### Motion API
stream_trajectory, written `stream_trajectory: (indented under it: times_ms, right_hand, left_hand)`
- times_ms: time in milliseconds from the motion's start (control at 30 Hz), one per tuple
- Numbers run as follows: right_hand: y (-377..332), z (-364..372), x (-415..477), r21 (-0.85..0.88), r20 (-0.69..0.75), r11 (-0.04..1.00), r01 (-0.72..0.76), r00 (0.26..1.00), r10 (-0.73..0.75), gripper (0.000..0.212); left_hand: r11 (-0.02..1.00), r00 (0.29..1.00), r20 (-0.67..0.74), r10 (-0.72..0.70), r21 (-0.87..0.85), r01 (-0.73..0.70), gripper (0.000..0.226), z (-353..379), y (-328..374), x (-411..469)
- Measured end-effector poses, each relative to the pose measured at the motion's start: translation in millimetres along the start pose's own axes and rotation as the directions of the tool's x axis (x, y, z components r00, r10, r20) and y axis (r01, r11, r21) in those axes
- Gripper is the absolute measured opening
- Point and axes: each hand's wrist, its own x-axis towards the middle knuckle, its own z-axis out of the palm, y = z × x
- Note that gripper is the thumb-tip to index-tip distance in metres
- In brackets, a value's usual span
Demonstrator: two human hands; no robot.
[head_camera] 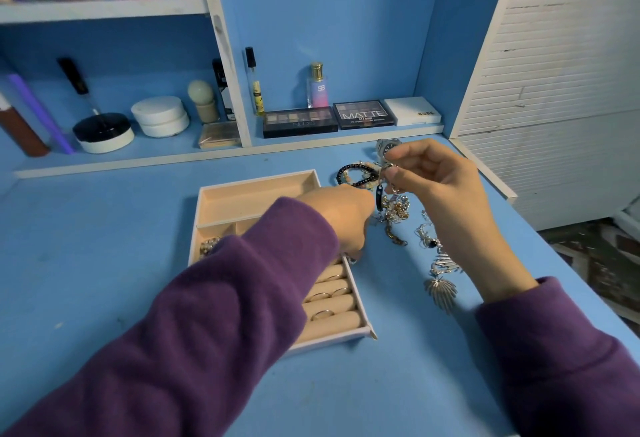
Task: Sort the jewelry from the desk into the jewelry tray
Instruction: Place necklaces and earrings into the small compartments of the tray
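Note:
A beige jewelry tray (256, 181) lies on the blue desk, with several rings (322, 314) in its roll slots and a beaded piece (209, 246) in a small compartment. My left hand (337, 218) reaches over the tray's right edge toward a tangled pile of gold and silver chains (399, 209); its fingertips are hidden. My right hand (440, 187) is raised above the pile and pinches a small metal piece with a black oval pendant (380, 198) dangling from it. Beaded bracelets (356, 175) and a watch (387, 145) lie behind it. Silver pieces (440, 265) lie under my right wrist.
Eyeshadow palettes (299, 122), a perfume bottle (317, 86) and cosmetic jars (161, 116) stand on the low shelf at the back. A white slatted cabinet (554, 90) borders the desk on the right. A small ring (352, 260) lies by the tray's right rim.

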Motion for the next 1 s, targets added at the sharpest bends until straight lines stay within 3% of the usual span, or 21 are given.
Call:
stream_trajectory:
  times_ms: [300, 500, 633, 867, 1000]
  right_hand:
    - [-5.4, 2.3, 3.6, 0.109, 0.049, 0.994, -0.006, 0.999, 0.0, 0.022]
    - [-17.4, 6.5, 5.5, 0.208, 0.123, 0.978, 0.0, 0.992, -0.026, 0.024]
    - [-30.9, 11.2, 8.3, 0.251, 0.159, 0.968, 0.003, 0.986, -0.045, 0.025]
    - [-44.4, 13.5, 11.4, 0.325, 0.187, 0.946, 0.018, 0.979, -0.083, 0.024]
    - [-45.1, 8.0, 9.8, 0.277, 0.138, 0.96, 0.031, 0.988, -0.072, 0.027]
  left_hand:
    - [0.935, 0.982, -0.19, -0.012, -0.351, -0.057, 0.012, -5.6, -22.2, -17.4]
    - [0.682, 0.958, -0.263, -0.114, -0.722, -0.117, 0.015, -3.0, -29.1, -24.5]
    - [0.607, 0.951, -0.284, -0.123, -0.779, -0.155, 0.024, -3.2, -26.3, -23.9]
    - [0.607, 0.929, -0.345, -0.136, -0.769, -0.197, 0.005, -0.5, -27.1, -23.7]
    - [0.536, 0.909, -0.376, -0.179, -0.812, -0.23, 0.006, -8.0, -35.0, -30.6]
